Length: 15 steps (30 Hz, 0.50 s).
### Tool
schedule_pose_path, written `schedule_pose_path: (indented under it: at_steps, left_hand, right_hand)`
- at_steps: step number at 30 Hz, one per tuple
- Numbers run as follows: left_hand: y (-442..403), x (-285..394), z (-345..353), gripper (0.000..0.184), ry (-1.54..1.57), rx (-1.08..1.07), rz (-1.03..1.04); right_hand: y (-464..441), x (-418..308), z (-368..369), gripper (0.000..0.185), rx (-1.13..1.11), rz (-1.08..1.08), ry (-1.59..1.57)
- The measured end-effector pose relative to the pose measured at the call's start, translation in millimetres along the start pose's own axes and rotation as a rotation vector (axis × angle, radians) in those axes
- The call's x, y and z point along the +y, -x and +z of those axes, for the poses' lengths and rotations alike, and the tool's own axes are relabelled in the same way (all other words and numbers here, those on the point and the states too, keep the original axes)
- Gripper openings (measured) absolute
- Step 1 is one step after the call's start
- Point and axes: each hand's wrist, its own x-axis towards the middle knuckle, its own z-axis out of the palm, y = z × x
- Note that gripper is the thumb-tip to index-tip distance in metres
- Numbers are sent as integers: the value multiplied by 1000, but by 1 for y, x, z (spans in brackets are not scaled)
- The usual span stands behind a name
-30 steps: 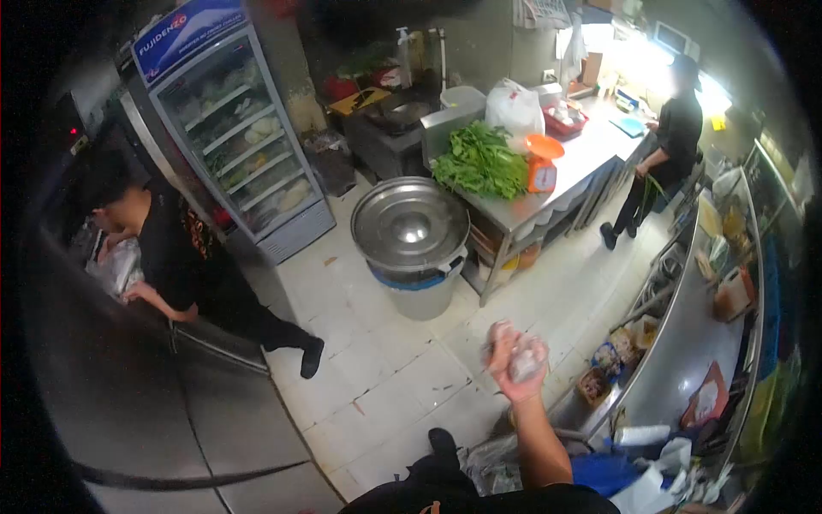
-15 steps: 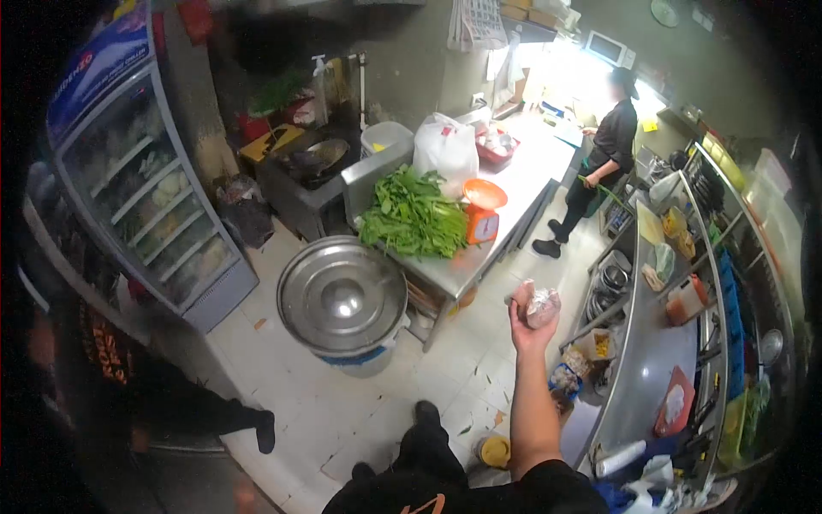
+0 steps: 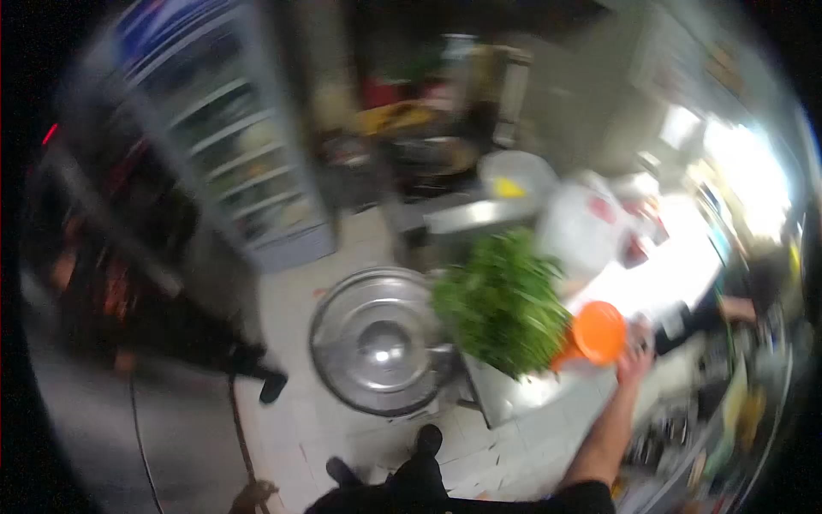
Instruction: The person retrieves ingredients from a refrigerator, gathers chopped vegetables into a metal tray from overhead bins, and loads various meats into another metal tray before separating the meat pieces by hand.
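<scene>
My right hand (image 3: 634, 364) reaches out beside the orange-topped kitchen scale (image 3: 598, 333) at the corner of the steel table. Its fingers are smeared by motion, but a greyish, shiny plastic-wrapped bundle (image 3: 640, 332) shows at them. To the left of the scale lies a big heap of leafy greens (image 3: 501, 304). At the lower left edge my left hand (image 3: 254, 495) shows small and dim, with its fingers too unclear to read.
A large round steel lid (image 3: 377, 390) covers a tub left of the table (image 3: 514, 398). A white plastic bag (image 3: 578, 227) stands behind the greens. A glass-door chiller (image 3: 295, 244) is at the left. A person's arm (image 3: 736, 308) shows at the right, and another person's dark shoe (image 3: 272, 387) at the left.
The view has swung to the right and blurred. My right hand has moved with the wrapped bundle from over the floor to beside the scale. A hand has come into view at lower left.
</scene>
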Motion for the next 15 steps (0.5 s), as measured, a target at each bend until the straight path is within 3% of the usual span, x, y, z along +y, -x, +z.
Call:
schedule_pose_path:
  at_steps: [2, 3, 4, 5, 6, 7, 8, 9, 11, 15]
  left_hand:
    - [7, -45, 61, 52, -312, -39, 152]
    - [49, -2, 68, 55, -163, -32, -105]
    - [80, 51, 60, 59, -69, -98, -208]
    - [65, -14, 110, 62, -181, -54, 283]
    - [58, -35, 152, 62, -32, -18, 198]
    - [53, -53, 189, 61, 121, 29, 120]
    - [73, -29, 192, 60, 176, 51, -75]
    - [121, 53, 153, 60, 237, 83, -268]
    - [128, 48, 182, 58, 297, 138, -241]
    - [116, -7, 239, 56, 408, -46, -126]
  right_hand:
    - [-2, 30, -43, 44, -67, -272, 451]
    - [12, 34, -44, 46, -203, -425, 535]
    - [16, 52, -17, 45, -112, -449, 684]
    - [49, 55, 51, 44, -147, -432, 705]
    - [91, 59, 114, 43, -241, -395, 704]
    - [133, 69, 171, 42, -400, -357, 705]
    - [176, 80, 223, 41, -604, -321, 709]
    - [224, 91, 268, 41, -817, -290, 714]
    - [320, 108, 339, 39, -1221, -263, 739]
    - [520, 120, 419, 35, -1853, -324, 780]
